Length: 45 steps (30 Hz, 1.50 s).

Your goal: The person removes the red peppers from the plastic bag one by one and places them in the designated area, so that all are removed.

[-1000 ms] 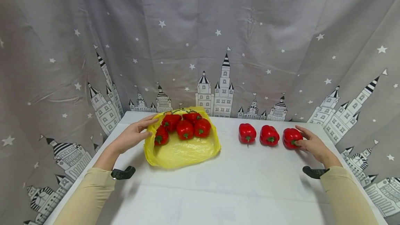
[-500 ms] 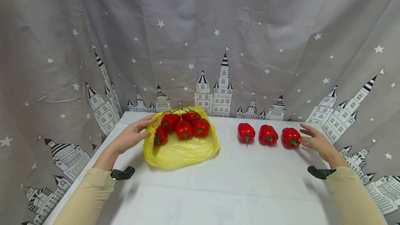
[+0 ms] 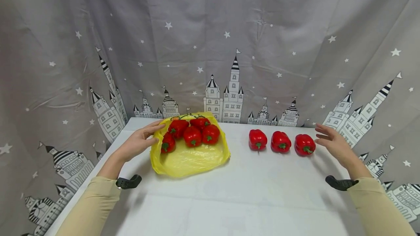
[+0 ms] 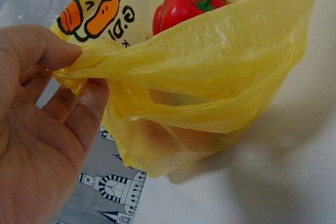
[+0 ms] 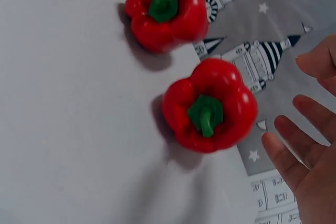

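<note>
My left hand [image 3: 135, 145] pinches the left edge of a yellow plastic bag [image 3: 193, 161] between thumb and fingers. The bag lies with its mouth spread toward me, and several red bell peppers [image 3: 192, 136] with green stems sit inside it. Printed cartoon art shows on the bag in the left wrist view. On the right, a row of 3 red bell peppers stands on the table. My right hand [image 3: 338, 148] hovers just right of the outermost bell pepper [image 5: 210, 106], its fingers spread and holding nothing. A gap shows between the fingertips and that pepper in the right wrist view.
A white cloth covers the table [image 3: 210, 210]. Behind and at both sides hangs a grey curtain [image 3: 183, 46] printed with castles and stars. The other row peppers are the middle one [image 3: 280, 142] and the left one [image 3: 257, 140].
My right hand has let go of the outermost bell pepper and drawn away to the right. My left hand keeps its pinch on the bag, which has barely moved.
</note>
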Each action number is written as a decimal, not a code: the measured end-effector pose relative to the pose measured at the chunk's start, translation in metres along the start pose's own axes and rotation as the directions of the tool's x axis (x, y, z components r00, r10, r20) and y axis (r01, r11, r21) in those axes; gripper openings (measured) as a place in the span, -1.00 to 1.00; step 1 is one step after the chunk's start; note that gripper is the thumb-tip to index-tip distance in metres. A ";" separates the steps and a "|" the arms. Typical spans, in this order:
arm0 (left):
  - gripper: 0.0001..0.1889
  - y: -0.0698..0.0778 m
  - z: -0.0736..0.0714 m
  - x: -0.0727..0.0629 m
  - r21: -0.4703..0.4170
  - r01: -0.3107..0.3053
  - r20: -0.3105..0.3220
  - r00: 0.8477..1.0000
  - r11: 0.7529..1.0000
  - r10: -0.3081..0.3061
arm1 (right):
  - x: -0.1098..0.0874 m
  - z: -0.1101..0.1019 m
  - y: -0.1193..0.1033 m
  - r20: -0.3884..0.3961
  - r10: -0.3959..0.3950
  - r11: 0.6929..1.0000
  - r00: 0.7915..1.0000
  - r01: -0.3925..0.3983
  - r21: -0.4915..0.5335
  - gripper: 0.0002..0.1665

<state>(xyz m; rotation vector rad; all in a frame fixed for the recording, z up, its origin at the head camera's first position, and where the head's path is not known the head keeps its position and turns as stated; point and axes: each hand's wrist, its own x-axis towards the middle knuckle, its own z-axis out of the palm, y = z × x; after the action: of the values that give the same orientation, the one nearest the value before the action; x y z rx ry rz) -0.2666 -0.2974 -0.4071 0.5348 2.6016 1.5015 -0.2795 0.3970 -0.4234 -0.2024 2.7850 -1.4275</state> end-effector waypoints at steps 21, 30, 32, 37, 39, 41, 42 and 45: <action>-0.45 0.003 0.000 0.001 0.011 -0.009 0.004 1.000 1.000 0.009 | 0.005 0.079 -0.081 0.093 -0.178 0.979 0.980 0.167 0.115 -0.17; -0.45 0.004 0.000 0.002 0.025 -0.015 0.006 1.000 1.000 0.014 | 0.004 0.110 -0.105 0.184 -0.236 0.959 0.954 0.199 0.201 -0.20; -0.45 0.004 0.000 0.002 0.024 -0.013 0.006 1.000 1.000 0.013 | 0.004 0.116 -0.109 0.195 -0.263 0.953 0.945 0.223 0.203 -0.21; -0.45 0.005 0.000 0.001 0.022 -0.011 0.006 1.000 1.000 0.010 | 0.004 0.132 -0.116 0.208 -0.308 0.945 0.928 0.274 0.179 -0.22; -0.45 0.005 0.001 0.001 0.022 -0.011 0.006 1.000 1.000 0.011 | 0.004 0.138 -0.119 0.220 -0.309 0.946 0.925 0.275 0.169 -0.22; -0.45 0.005 0.001 0.001 0.020 -0.009 0.005 1.000 1.000 0.009 | 0.004 0.145 -0.122 0.237 -0.309 0.947 0.921 0.273 0.172 -0.23; -0.45 0.005 0.001 0.001 0.021 -0.009 0.005 1.000 1.000 0.009 | 0.004 0.148 -0.124 0.246 -0.308 0.947 0.919 0.270 0.177 -0.24; -0.45 0.005 0.001 0.001 0.028 -0.009 0.004 1.000 1.000 0.008 | 0.004 0.157 -0.130 0.275 -0.302 0.947 0.913 0.255 0.194 -0.24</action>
<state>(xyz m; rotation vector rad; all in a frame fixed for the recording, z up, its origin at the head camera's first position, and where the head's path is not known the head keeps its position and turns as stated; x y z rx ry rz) -0.2657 -0.2942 -0.4033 0.5516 2.6250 1.4666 -0.2593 0.1942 -0.4102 -0.7749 2.4589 -1.5055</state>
